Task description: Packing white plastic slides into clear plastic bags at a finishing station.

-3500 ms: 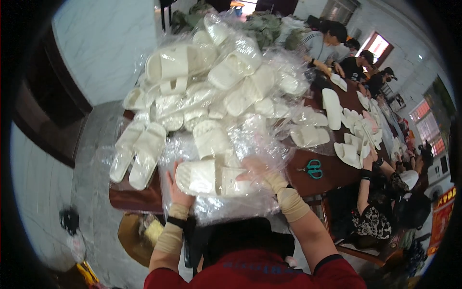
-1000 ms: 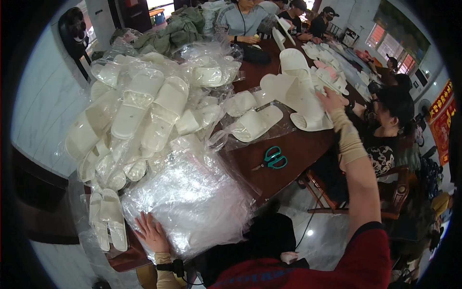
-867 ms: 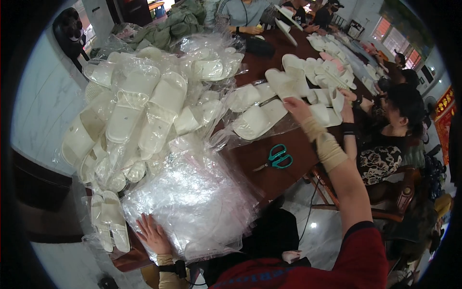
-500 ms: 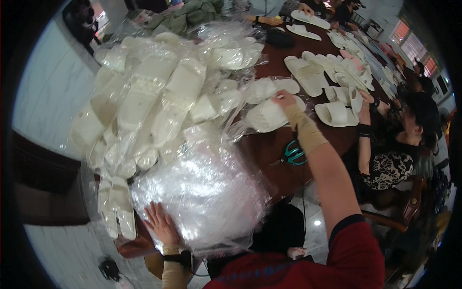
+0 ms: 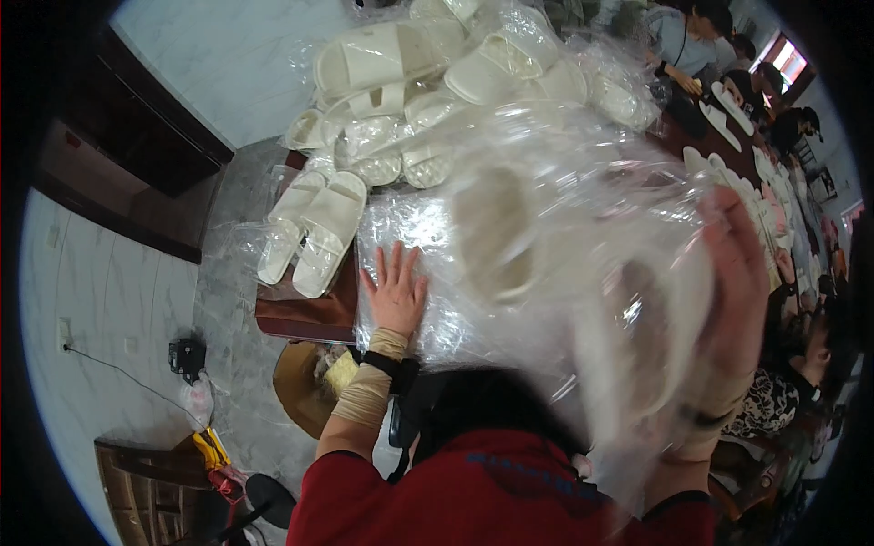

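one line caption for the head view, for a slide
Left hand flat on clear bags; right hand lifts bagged white slippers.

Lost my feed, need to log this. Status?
Left hand flat on clear bags. Right hand lifting white slippers, blurred; its grip unclear. Bagged slipper pile crowds table.

Slippers (image 5: 330, 227) cream-white, in clear glossy plastic bags (image 5: 510, 227). Table (image 5: 305, 314) beneath them dark reddish-brown. Sweater (image 5: 492, 496) nearest the table edge red; forearm sleeve (image 5: 362, 409) tan, with black wristband (image 5: 387, 366).
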A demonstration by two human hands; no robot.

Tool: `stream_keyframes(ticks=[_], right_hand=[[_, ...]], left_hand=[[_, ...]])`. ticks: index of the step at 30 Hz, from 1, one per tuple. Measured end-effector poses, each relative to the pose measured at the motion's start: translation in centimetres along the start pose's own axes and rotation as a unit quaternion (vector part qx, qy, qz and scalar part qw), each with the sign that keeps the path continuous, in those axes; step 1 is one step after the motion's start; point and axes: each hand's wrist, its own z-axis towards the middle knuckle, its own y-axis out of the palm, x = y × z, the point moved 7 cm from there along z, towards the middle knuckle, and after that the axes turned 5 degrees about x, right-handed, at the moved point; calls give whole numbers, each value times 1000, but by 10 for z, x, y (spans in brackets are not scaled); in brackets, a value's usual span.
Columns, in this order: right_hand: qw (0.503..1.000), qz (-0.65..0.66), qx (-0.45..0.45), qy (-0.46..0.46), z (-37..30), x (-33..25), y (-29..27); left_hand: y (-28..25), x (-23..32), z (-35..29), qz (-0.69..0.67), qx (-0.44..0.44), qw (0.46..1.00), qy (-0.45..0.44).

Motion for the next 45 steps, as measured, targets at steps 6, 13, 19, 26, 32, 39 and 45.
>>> stream_keyframes(ticks=[6, 13, 19, 26, 32, 39, 45], right_hand=[[960, -126, -240, -75, -71, 35, 81], [984, -115, -40, -130, -16, 145, 38], [878, -345, -103, -315, -74, 177, 86], [977, -198, -73, 41, -36, 203, 10], [828, -497, -141, -217, 7, 231, -10], [735, -607, -47, -298, 53, 213, -4], [733, -591, -58, -332, 80, 190, 12]], left_hand=[[-9, 17, -23, 207, 93, 970, 89], [-2, 4, -5, -168, -35, 985, -11], [-34, 9, -36, 266, 68, 948, 163], [-29, 8, -32, 198, 37, 970, 140], [-29, -1, -40, 131, 26, 983, 127], [-18, 6, -26, 68, 20, 992, 102], [-12, 5, -3, 12, 24, 997, 77]])
